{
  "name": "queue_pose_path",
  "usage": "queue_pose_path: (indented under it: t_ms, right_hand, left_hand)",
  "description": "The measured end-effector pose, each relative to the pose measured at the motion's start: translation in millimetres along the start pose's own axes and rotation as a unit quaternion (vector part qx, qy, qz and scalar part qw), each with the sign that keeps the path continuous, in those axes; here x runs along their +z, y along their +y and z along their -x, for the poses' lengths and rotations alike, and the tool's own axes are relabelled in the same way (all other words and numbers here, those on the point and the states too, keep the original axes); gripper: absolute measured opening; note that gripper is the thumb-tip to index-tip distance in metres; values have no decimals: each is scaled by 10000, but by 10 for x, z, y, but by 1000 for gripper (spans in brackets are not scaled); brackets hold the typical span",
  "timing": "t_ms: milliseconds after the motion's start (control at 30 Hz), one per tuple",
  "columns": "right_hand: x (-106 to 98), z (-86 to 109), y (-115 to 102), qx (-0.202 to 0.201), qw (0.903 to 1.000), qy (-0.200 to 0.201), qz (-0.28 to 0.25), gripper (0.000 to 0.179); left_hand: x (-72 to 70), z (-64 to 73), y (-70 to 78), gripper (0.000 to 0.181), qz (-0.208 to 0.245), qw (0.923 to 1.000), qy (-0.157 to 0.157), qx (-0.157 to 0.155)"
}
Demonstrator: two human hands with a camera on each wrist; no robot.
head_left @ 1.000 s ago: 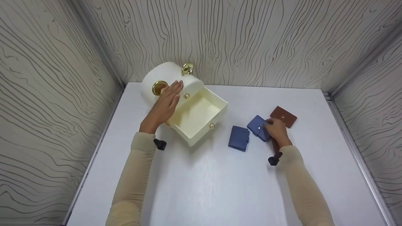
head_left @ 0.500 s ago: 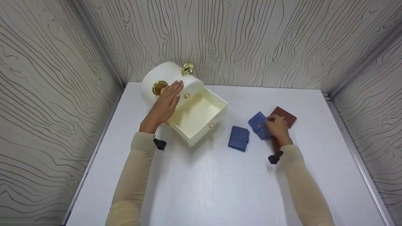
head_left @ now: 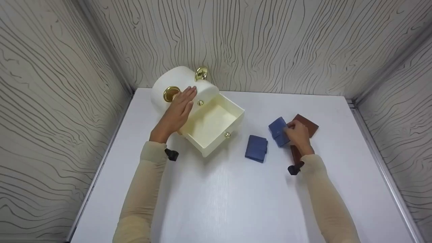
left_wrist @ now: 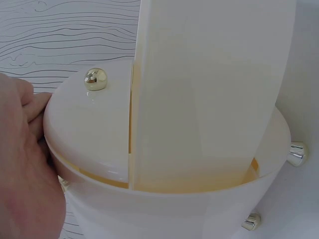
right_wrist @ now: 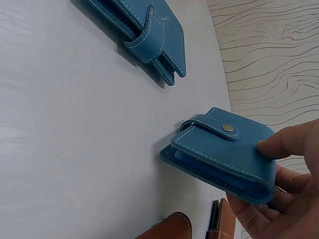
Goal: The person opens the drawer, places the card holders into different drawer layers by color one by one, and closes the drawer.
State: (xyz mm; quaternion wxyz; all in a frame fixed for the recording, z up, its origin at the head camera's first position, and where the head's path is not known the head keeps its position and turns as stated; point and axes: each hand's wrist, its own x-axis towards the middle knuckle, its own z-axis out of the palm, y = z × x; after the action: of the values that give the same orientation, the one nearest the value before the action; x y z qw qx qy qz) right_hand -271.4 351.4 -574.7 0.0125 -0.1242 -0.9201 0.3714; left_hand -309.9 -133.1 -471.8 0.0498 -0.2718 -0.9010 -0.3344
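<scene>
My right hand (head_left: 298, 135) pinches a blue snap-strap wallet (head_left: 278, 131) by one end. In the right wrist view the thumb lies over this wallet (right_wrist: 224, 147), fingers beneath, and it looks tilted off the table. My left hand (head_left: 176, 113) rests with straight fingers on a white rounded drawer box (head_left: 182, 76) with gold fittings. Its drawer (head_left: 214, 123) is pulled out and holds nothing visible. In the left wrist view the hand (left_wrist: 30, 164) touches the box's side. A second blue wallet (head_left: 256, 148) lies between the drawer and my right hand.
A brown wallet (head_left: 311, 127) lies just beyond my right hand. Another brown wallet (head_left: 295, 156) is partly hidden under that hand and wrist. Patterned walls (head_left: 243, 44) border the white table (head_left: 209, 202) at the back and sides.
The pinched blue wallet has turned and shifted slightly toward the back, apparently rising a little from the table. My left hand, the drawer box and the other wallets stay put.
</scene>
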Motion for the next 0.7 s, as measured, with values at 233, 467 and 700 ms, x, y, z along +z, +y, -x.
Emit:
queue_pose_path:
  t_ms: [233,467,700]
  right_hand:
    - [-7,7,-51,31,9999,-21,-102,38]
    - [-26,8,-107,36,9999,-39,-132,38]
    - [-73,26,-198,-84,9996,84,-241,39]
  left_hand:
    - [0,12,-2,52,18,10000,36,31]
    - [3,22,1,52,40,10000,-2,-30]
    - [-5,18,10,53,26,10000,5,-10]
